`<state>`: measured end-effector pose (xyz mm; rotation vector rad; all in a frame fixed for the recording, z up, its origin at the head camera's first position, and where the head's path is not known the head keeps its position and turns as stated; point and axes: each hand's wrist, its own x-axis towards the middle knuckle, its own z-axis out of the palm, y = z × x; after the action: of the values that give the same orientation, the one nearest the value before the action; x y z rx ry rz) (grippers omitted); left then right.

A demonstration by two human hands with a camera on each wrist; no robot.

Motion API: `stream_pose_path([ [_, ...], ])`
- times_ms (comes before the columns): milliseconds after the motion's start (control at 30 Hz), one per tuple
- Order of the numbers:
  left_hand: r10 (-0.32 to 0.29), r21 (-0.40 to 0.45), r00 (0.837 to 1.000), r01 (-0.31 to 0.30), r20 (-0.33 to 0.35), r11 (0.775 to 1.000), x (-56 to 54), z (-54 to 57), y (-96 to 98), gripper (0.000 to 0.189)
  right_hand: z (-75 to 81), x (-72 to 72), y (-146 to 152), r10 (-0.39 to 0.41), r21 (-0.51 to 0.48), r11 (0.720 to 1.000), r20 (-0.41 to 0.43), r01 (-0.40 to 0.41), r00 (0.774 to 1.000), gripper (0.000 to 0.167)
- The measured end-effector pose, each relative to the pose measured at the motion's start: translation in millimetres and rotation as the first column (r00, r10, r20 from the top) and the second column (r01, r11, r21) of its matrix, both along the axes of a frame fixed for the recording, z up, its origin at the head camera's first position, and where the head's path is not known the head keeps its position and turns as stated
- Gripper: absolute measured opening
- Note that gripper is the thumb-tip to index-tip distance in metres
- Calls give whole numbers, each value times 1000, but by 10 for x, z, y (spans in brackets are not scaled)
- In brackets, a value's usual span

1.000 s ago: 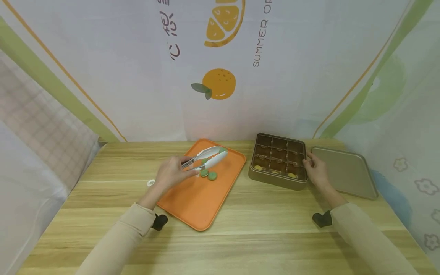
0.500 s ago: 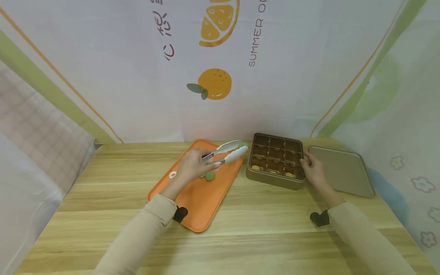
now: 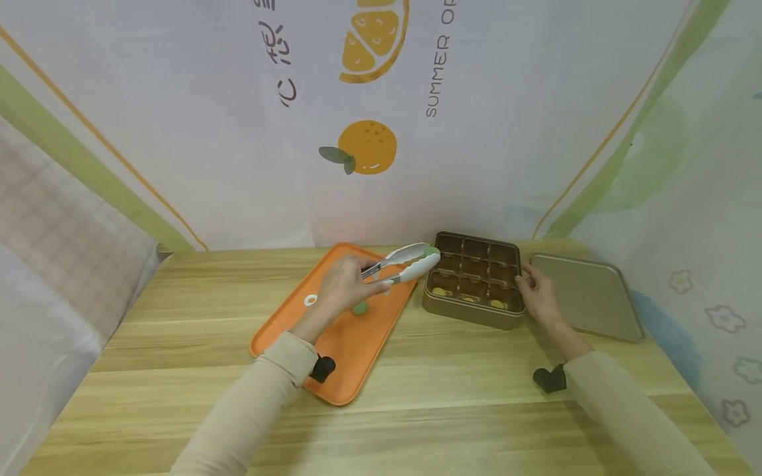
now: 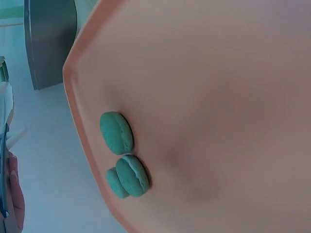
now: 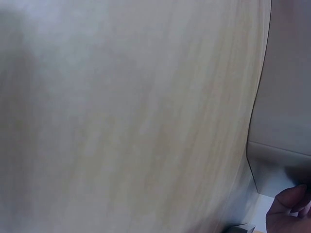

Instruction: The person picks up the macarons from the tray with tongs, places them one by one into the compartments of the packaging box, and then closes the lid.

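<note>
My left hand [image 3: 342, 285] grips metal tongs [image 3: 419, 267] with white scalloped tips. A green macaron [image 3: 431, 251] is between the tips, at the left rim of a brown tin box [image 3: 467, 313]. Inside the box is a divided insert; yellow round pieces [image 3: 497, 304] sit in its front compartments. My right hand [image 3: 540, 295] holds the box's right side, thumb against the rim; its other fingers are partly hidden. Under my left hand lies an orange tray [image 3: 351, 357]. In the left wrist view, three green macarons [image 4: 116, 133] lie on it near one edge.
A flat brown lid [image 3: 586, 297] lies on the table right of the box. A white curtain [image 3: 476, 165] with fruit prints hangs behind the table's far edge. Bare wooden table [image 3: 428, 396] shows in front of the box.
My left hand has carried the tongs and the green macaron rightward from above the tray to the box's left rim. The right hand keeps its hold on the box.
</note>
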<state>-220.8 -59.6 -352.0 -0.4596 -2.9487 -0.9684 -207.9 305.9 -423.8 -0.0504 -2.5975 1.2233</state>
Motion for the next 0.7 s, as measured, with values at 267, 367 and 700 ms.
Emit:
stream_pose_path([
  [267, -22, -10, 1000, 22, 3, 1000, -47, -13, 102, 48, -8, -8, 4, 1, -6, 1000, -7, -1, 1000, 41],
  [367, -28, -13, 1000, 28, 9, 1000, -78, -8, 154, 47, -17, -12, 9, 5, -10, 1000, -4, -5, 1000, 41],
  [700, -69, -81, 998, 68, -10, 994, -191, 41, 371, 29, -6, 1, 0, 6, -18, 1000, 10, -6, 1000, 41],
])
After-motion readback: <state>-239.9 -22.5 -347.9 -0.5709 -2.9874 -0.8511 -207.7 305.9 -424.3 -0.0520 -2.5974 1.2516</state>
